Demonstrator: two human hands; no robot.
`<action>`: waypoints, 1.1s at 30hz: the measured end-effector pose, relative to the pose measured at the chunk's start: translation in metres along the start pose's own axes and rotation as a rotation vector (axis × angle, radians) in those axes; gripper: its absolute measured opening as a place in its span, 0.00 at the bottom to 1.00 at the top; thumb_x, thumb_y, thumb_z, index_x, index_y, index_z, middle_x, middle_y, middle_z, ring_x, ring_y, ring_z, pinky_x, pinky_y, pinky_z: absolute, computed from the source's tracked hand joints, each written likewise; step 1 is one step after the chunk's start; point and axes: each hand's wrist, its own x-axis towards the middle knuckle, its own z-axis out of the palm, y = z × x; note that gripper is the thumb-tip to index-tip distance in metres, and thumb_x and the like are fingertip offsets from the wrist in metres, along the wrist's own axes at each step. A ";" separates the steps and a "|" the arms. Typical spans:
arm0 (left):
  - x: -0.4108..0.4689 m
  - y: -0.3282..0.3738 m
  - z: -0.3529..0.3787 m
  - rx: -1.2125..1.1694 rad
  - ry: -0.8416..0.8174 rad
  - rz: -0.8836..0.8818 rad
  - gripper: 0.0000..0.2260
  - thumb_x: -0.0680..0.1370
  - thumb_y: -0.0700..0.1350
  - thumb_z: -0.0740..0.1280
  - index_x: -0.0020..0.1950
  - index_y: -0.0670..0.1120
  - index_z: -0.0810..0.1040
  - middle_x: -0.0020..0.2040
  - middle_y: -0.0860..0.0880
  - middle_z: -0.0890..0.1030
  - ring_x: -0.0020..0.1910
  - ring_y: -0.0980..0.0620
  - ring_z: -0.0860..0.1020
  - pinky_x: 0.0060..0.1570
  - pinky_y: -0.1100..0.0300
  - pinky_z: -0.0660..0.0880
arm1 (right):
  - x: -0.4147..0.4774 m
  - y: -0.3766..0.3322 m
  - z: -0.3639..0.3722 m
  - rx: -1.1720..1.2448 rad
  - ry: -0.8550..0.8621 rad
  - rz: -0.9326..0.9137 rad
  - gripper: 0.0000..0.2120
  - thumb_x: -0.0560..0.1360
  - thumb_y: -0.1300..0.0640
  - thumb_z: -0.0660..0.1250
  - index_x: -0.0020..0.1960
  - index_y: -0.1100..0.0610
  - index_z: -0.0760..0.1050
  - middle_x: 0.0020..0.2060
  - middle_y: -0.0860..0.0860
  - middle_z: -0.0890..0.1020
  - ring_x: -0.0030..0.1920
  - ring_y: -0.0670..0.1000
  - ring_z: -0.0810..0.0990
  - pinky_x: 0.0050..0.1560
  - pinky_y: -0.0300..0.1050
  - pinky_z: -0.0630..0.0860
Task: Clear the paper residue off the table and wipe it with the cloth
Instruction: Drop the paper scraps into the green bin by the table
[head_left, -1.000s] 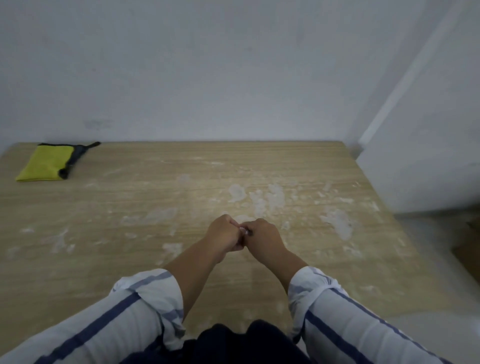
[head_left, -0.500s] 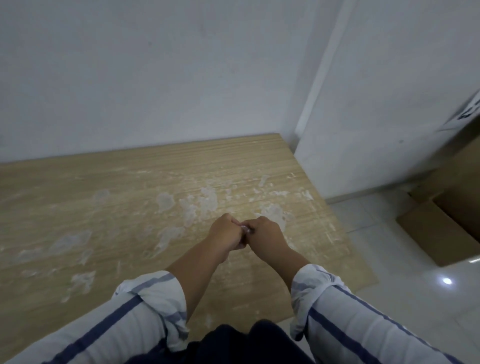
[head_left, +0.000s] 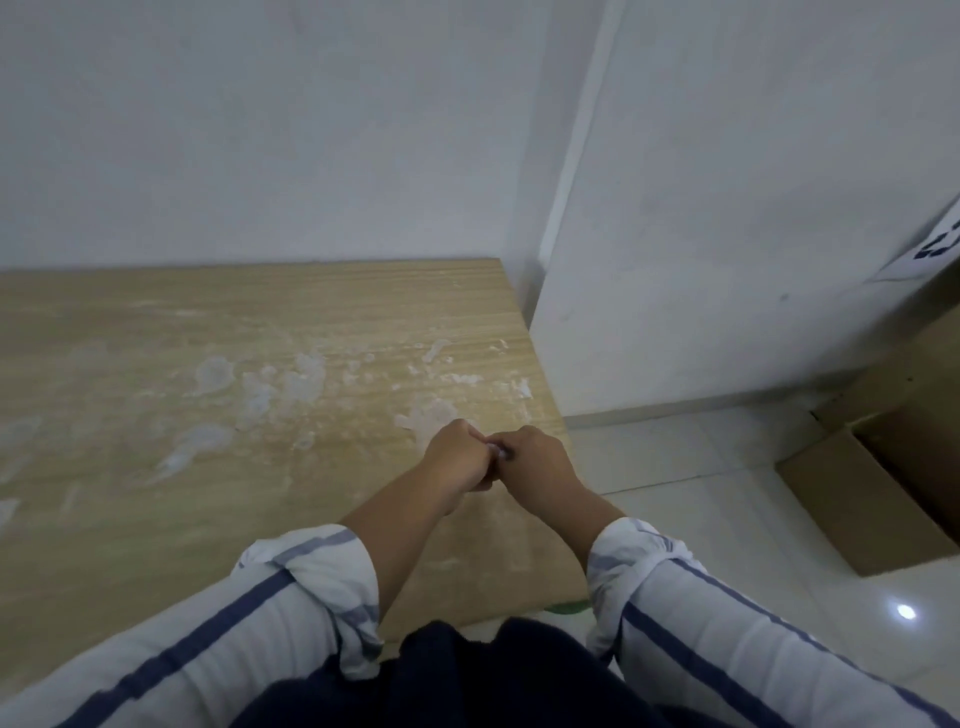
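My left hand (head_left: 457, 457) and my right hand (head_left: 540, 462) meet knuckle to knuckle above the right edge of the wooden table (head_left: 130, 519). Between their curled fingers they pinch a small pale scrap of paper residue (head_left: 500, 451). White patches of paper residue (head_left: 280, 384) are stuck across the table's middle and right part. The cloth is out of view.
A white wall runs behind the table, and a white pillar (head_left: 701, 260) stands at its right. An open cardboard box (head_left: 857, 499) sits on the tiled floor to the right.
The view has swung to the right: the yellow cloth at the table's far left has left the frame and the floor and box have come in. Both hands stay joined on the scrap.
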 end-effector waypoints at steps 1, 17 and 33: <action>-0.003 0.002 0.021 -0.012 0.012 -0.008 0.03 0.74 0.39 0.67 0.43 0.43 0.74 0.46 0.40 0.80 0.42 0.44 0.80 0.45 0.50 0.81 | -0.004 0.018 -0.008 -0.026 -0.013 -0.006 0.14 0.77 0.60 0.58 0.56 0.53 0.79 0.49 0.58 0.78 0.48 0.58 0.78 0.40 0.40 0.64; -0.033 -0.017 0.186 0.185 0.160 0.069 0.02 0.77 0.46 0.64 0.46 0.48 0.74 0.45 0.48 0.78 0.46 0.49 0.77 0.46 0.53 0.74 | -0.053 0.178 -0.014 0.008 0.025 -0.073 0.13 0.80 0.55 0.56 0.58 0.49 0.77 0.48 0.55 0.79 0.45 0.52 0.76 0.42 0.38 0.64; 0.013 -0.045 0.209 0.957 0.404 0.315 0.31 0.76 0.41 0.60 0.76 0.46 0.51 0.77 0.45 0.47 0.76 0.43 0.43 0.73 0.49 0.44 | -0.004 0.261 0.071 0.346 -0.066 0.169 0.11 0.79 0.54 0.60 0.51 0.57 0.80 0.40 0.52 0.81 0.37 0.52 0.78 0.34 0.36 0.71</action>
